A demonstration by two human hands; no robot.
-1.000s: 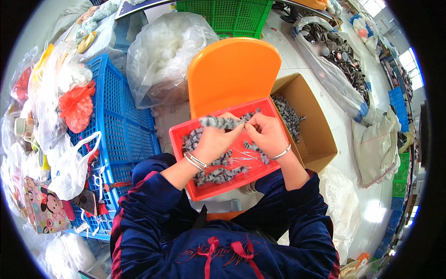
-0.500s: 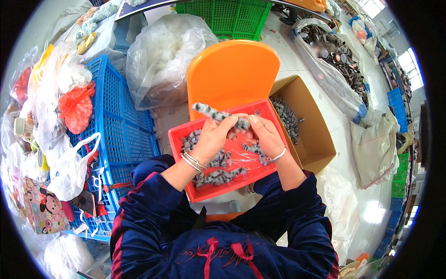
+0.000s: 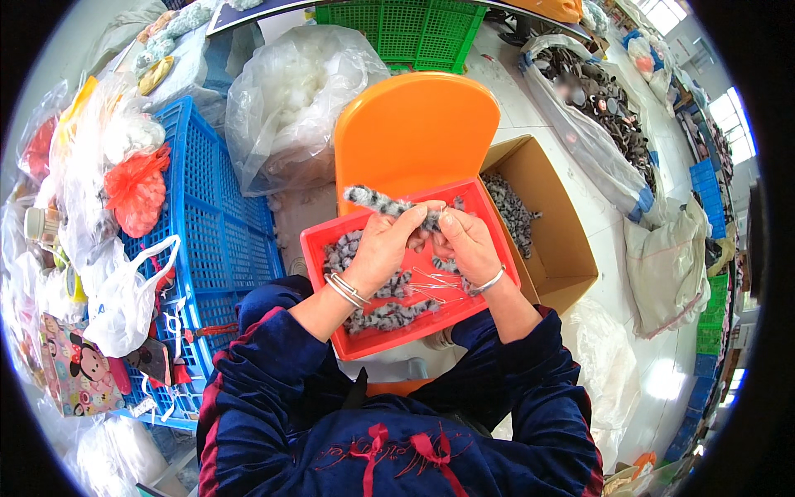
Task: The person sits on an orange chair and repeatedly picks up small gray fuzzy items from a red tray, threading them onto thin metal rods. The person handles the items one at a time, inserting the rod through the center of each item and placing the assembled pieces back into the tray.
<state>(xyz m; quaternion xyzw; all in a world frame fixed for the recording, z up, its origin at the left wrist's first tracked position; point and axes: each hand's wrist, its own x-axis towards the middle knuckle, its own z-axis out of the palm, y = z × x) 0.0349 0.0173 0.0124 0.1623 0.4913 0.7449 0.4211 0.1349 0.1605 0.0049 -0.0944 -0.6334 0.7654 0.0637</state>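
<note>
A furry grey tube with black stripes (image 3: 370, 199) is held slantwise above a red plastic tray (image 3: 341, 341). My left hand (image 3: 383, 248) is closed round its middle, the thumb along the top, and its far end sticks out to the left. Fingers and thumb of my right hand (image 3: 466, 242) pinch the tube's other end; whether they also hold something small there is hidden. Below, in the tray, lie more striped furry pieces (image 3: 391, 316) and several thin white, wire-like sticks (image 3: 429, 286).
The tray rests on an orange chair (image 3: 414, 124). Right of it stands a cardboard box (image 3: 563, 248) with grey furry pieces inside. A blue crate (image 3: 219, 215) is at the left, a clear bag of white stuffing (image 3: 294, 99) beyond it, a green crate (image 3: 406, 33) at the back.
My right hand has shifted slightly to the left and closer against the tube's end. My left hand keeps its hold, nearly still.
</note>
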